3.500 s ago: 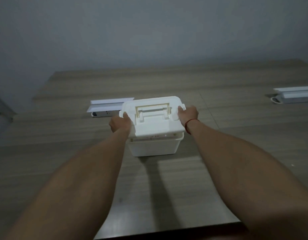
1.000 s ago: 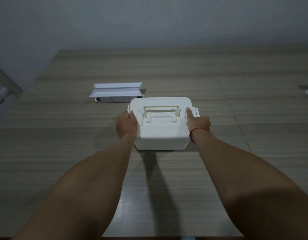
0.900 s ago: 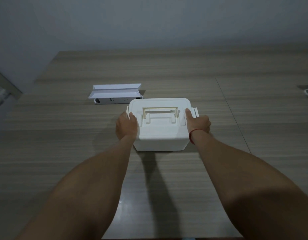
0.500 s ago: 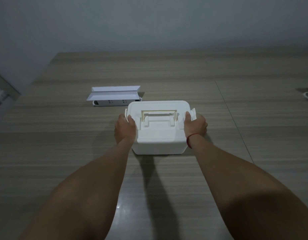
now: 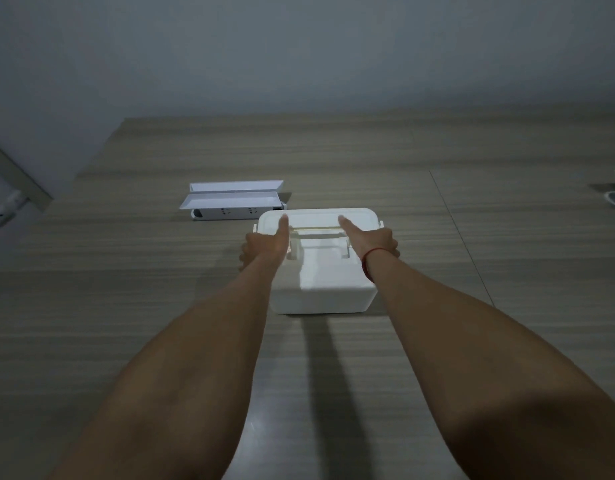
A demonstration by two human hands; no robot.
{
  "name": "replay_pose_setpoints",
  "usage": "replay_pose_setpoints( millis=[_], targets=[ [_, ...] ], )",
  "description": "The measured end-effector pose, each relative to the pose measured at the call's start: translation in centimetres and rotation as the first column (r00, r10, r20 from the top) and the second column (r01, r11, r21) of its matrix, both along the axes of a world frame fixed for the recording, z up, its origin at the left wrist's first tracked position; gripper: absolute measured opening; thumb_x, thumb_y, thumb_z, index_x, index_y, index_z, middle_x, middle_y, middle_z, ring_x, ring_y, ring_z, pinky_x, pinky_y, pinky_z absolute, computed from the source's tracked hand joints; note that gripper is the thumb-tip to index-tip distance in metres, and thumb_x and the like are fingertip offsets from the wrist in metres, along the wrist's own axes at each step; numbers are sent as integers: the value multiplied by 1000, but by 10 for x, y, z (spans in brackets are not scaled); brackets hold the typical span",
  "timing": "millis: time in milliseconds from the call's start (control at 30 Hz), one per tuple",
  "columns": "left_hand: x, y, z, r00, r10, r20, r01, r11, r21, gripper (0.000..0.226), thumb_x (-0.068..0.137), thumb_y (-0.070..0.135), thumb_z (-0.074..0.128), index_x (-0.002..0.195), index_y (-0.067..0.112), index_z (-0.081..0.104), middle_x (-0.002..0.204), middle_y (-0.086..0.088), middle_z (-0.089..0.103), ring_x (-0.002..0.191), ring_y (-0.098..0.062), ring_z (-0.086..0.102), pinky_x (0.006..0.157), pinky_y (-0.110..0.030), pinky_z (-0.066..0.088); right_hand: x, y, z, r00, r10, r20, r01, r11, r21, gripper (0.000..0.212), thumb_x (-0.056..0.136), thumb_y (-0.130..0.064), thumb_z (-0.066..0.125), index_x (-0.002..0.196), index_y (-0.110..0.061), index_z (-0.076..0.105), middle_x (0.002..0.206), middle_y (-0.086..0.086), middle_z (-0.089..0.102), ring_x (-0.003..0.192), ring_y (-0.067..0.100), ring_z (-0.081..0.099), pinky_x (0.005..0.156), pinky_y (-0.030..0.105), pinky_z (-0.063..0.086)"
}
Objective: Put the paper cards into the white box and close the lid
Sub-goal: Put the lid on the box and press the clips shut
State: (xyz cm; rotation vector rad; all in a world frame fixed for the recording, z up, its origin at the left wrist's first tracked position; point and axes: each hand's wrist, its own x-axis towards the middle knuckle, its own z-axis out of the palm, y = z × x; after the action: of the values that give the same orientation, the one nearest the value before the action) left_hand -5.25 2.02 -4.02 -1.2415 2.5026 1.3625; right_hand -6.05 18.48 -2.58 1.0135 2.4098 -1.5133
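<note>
Looking down from the head view, I see the box [image 5: 320,271] on the desk [image 5: 126,306], lid [image 5: 319,220] on. My left hand [image 5: 264,242] and right hand [image 5: 375,242] each grip a side, thumbs flat on the lid, fingers curled round. A power strip [image 5: 229,213] lies beyond.

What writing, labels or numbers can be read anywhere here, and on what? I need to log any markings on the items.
None can be read.
white box: plain lid, no print visible.
power strip: only socket holes show; any marking is too small to read.
table: bare wood grain.
</note>
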Motion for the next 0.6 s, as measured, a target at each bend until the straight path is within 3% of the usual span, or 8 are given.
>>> replay_pose_setpoints(
  millis=[133,200,267,367,467,600],
  targets=[
    [21,-7,-13,990,-126,-68,119,988,-100,90,75,64,58,139,3,40,140,-18,50,128,-37,49,105,-47,43,8,11,-10,989,135,-54,-138,988,-65,102,61,-56,77,140,-5,38,142,14,50,130,30,50,108,42,43],
    [33,-12,-20,968,-239,-82,219,956,-196,93,73,62,63,139,2,37,138,-19,51,126,-37,51,100,-46,47,16,17,-14,972,217,-91,-219,976,-9,109,57,-49,82,144,-5,34,144,14,49,131,29,50,108,42,44],
    [42,-14,-25,947,-310,-84,276,920,-280,100,71,64,65,142,2,33,138,-18,50,127,-35,50,100,-45,47,27,18,-19,945,311,-101,-301,948,99,113,66,-47,81,151,-4,20,152,15,37,141,28,36,116,40,34],
    [49,-11,-30,932,-341,-120,278,889,-363,105,72,68,63,146,2,28,141,-17,47,130,-34,46,104,-43,44,37,19,-26,919,377,-119,-340,907,250,110,77,-53,70,153,-3,9,160,14,20,148,28,21,120,38,26],
    [48,-8,-32,935,-320,-151,241,889,-388,103,76,65,62,149,2,25,145,-17,43,134,-33,42,106,-40,40,40,16,-36,903,394,-174,-312,877,366,105,80,-57,64,152,-1,11,159,15,21,146,30,25,116,37,28],
    [33,-9,-35,933,-307,-188,218,897,-383,102,75,63,64,147,1,28,145,-17,44,135,-33,41,108,-40,37,26,16,-39,895,400,-195,-310,875,372,103,81,-56,64,152,-2,12,159,13,20,146,29,24,116,35,28]
  ],
)
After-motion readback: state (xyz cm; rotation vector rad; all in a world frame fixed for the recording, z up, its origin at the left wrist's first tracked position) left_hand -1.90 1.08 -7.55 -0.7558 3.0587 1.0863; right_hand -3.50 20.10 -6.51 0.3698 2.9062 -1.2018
